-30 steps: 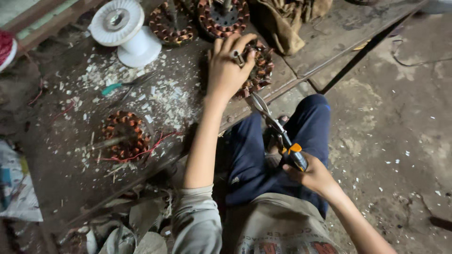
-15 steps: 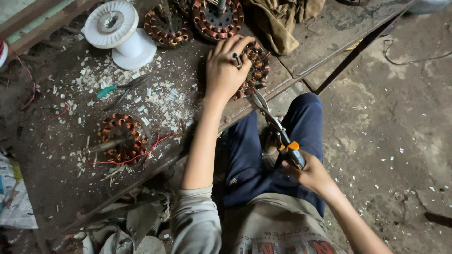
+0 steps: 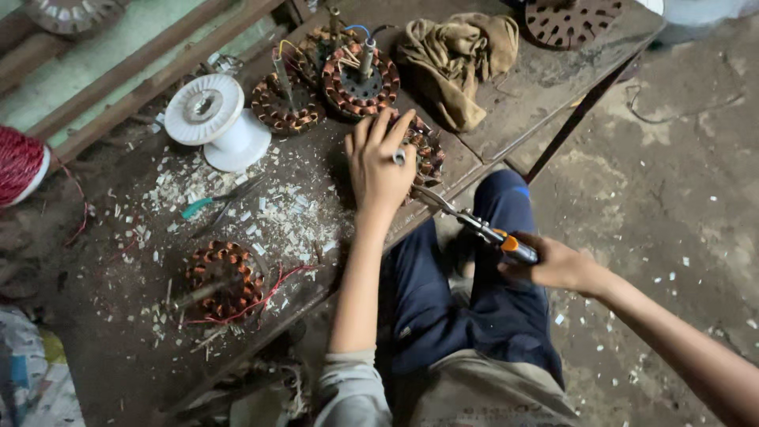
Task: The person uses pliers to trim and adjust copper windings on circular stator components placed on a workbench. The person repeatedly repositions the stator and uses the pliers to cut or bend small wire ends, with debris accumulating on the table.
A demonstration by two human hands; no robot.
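Note:
My left hand (image 3: 381,162) rests on top of a copper-wound motor stator (image 3: 428,150) at the near edge of the dirty workbench (image 3: 514,79), pressing it down with spread fingers. My right hand (image 3: 553,265) grips the orange handle of a pair of pliers (image 3: 474,225). The pliers' metal jaws reach up to the stator's edge, just under my left palm. My legs in dark blue trousers sit below the bench edge.
Two more stators (image 3: 360,79) with shafts stand behind, and another with red wire (image 3: 224,281) lies at the left. A white empty spool (image 3: 213,119), a green-handled tool (image 3: 213,202), a brown rag (image 3: 462,55), a red wire spool (image 3: 20,162) and scattered paper scraps are on the bench.
The view has shifted, so the bench items sit lower in the frame. My left hand stays on the stator and my right hand keeps the pliers at its edge.

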